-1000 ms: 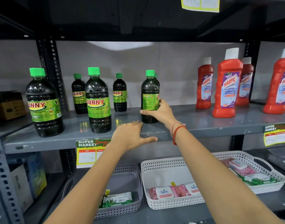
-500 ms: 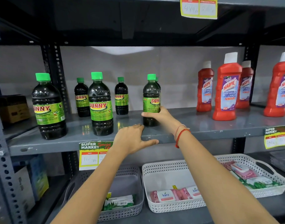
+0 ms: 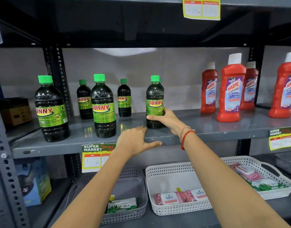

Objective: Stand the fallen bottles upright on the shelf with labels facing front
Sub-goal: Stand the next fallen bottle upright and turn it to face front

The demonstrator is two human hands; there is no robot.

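Observation:
Several dark Sunny bottles with green caps stand upright on the grey shelf [image 3: 207, 127]. My right hand [image 3: 166, 120] grips the lower half of the rightmost Sunny bottle [image 3: 155, 99], whose label faces front. Another bottle hides mostly behind it. My left hand [image 3: 136, 140] rests flat on the shelf's front edge, fingers spread, holding nothing. Two large Sunny bottles [image 3: 50, 109] [image 3: 103, 106] stand to the left, both with labels forward. Two small ones [image 3: 84, 100] [image 3: 124, 98] stand behind them.
Red Harpic cleaner bottles [image 3: 230, 89] stand upright at the shelf's right. Price tags [image 3: 95, 157] hang on the shelf edge. Below, a grey basket [image 3: 138, 209] and a white basket [image 3: 158, 171] hold packets. A perforated upright [image 3: 3, 162] rises at left, a cardboard box [image 3: 14, 111] behind it.
My right hand has turned the rightmost Sunny bottle so its label, earlier facing sideways, now faces front. My left hand has stayed on the shelf edge.

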